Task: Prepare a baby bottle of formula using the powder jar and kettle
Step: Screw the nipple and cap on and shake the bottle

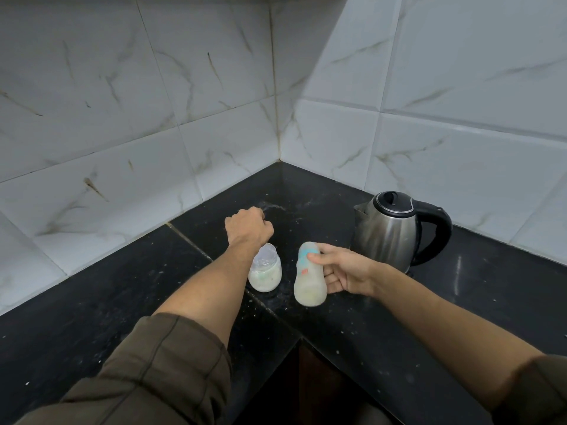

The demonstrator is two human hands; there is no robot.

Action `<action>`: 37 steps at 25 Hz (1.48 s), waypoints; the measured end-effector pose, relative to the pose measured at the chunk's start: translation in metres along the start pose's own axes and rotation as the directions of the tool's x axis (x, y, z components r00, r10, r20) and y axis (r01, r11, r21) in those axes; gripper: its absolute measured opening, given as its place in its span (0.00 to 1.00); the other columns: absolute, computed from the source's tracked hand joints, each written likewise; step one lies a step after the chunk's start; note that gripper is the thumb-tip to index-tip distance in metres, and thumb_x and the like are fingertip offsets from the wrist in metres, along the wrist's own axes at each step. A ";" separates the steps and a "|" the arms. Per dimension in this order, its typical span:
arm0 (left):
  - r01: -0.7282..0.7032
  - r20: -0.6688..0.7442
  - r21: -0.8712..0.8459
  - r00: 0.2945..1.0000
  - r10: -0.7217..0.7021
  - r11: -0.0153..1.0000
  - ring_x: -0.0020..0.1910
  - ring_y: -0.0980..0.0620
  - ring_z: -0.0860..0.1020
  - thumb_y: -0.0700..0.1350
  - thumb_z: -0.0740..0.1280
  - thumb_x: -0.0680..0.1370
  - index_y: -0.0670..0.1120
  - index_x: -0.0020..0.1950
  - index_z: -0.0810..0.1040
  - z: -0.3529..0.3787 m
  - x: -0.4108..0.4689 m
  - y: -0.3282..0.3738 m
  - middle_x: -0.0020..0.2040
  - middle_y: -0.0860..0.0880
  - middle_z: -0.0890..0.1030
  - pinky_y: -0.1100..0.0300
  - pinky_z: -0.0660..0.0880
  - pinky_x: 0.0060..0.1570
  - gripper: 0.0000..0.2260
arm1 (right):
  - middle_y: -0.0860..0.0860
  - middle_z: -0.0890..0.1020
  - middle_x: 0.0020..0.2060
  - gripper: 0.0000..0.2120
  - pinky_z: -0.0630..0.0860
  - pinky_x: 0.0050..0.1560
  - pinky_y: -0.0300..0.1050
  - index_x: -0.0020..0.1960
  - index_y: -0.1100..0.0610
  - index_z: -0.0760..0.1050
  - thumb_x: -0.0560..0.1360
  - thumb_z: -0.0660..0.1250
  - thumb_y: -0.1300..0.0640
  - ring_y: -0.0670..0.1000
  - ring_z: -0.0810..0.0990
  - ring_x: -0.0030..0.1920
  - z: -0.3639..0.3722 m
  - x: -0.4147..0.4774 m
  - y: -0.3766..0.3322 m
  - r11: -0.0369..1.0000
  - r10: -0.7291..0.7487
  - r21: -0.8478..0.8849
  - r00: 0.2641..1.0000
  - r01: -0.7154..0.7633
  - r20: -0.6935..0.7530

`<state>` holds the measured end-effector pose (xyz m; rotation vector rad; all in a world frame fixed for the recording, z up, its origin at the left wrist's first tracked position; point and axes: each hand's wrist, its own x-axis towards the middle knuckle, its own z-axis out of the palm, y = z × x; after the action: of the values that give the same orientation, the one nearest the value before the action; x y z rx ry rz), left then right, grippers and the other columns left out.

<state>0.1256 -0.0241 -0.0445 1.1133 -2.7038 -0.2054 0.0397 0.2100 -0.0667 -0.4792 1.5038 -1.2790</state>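
Observation:
My right hand (343,276) grips a baby bottle (310,276) round its middle. The bottle is blurred, leans a little, and holds whitish liquid; it has a blue and red print. Just left of it a small clear powder jar (265,271) stands on the black counter (368,326), its top open and white powder inside. My left hand (248,225) reaches past the jar toward the corner, knuckles up and fingers curled under; what is beneath them is hidden. A steel kettle (392,231) with a black handle and shut lid stands at the right.
White marble-look tiled walls (153,118) meet in a corner behind the counter. The counter is L-shaped with an inner edge near me, and white specks of powder lie scattered on it.

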 end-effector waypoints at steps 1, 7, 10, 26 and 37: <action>-0.004 0.002 -0.001 1.000 0.004 1.000 0.44 0.49 0.81 0.51 0.66 0.82 0.48 0.59 0.84 0.000 0.000 0.001 0.46 0.48 0.85 0.46 0.80 0.58 0.11 | 0.60 0.88 0.58 0.26 0.87 0.46 0.49 0.74 0.47 0.71 0.79 0.74 0.48 0.58 0.89 0.54 0.000 0.000 0.001 0.999 -0.017 -0.027 0.999 0.018 0.031; -0.012 -0.004 0.012 1.000 0.012 1.000 0.44 0.47 0.82 0.49 0.64 0.80 0.49 0.57 0.84 0.001 0.000 0.004 0.43 0.48 0.84 0.47 0.79 0.55 0.11 | 0.62 0.88 0.56 0.24 0.86 0.40 0.47 0.73 0.51 0.73 0.80 0.73 0.49 0.57 0.91 0.47 0.000 0.002 -0.004 0.991 -0.004 0.131 0.988 0.025 -0.154; -0.012 0.003 0.015 1.000 0.012 1.000 0.43 0.47 0.82 0.49 0.64 0.80 0.49 0.57 0.84 0.002 0.000 0.006 0.43 0.48 0.84 0.47 0.80 0.55 0.11 | 0.59 0.88 0.58 0.26 0.87 0.46 0.49 0.74 0.46 0.71 0.78 0.75 0.48 0.59 0.89 0.55 -0.001 0.002 -0.001 0.999 -0.047 -0.019 0.999 0.047 0.012; -0.001 -0.001 0.019 1.000 0.001 1.000 0.43 0.48 0.82 0.50 0.65 0.81 0.49 0.57 0.83 0.007 0.002 0.003 0.42 0.49 0.83 0.47 0.78 0.58 0.11 | 0.57 0.87 0.60 0.37 0.86 0.50 0.53 0.76 0.37 0.67 0.73 0.81 0.49 0.62 0.88 0.58 -0.004 0.001 -0.006 0.975 -0.221 -0.023 0.975 0.222 0.019; -0.007 -0.007 0.052 1.000 0.007 0.999 0.41 0.48 0.78 0.49 0.64 0.80 0.49 0.58 0.83 0.006 0.004 0.001 0.41 0.49 0.82 0.48 0.72 0.57 0.11 | 0.55 0.88 0.56 0.39 0.87 0.49 0.51 0.79 0.37 0.63 0.75 0.79 0.52 0.59 0.89 0.56 0.004 0.001 -0.018 0.935 -0.353 -0.003 0.930 0.354 -0.102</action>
<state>0.1207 -0.0259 -0.0497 1.1160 -2.7213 -0.1311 0.0377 0.2010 -0.0511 -0.7091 1.5353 -1.6136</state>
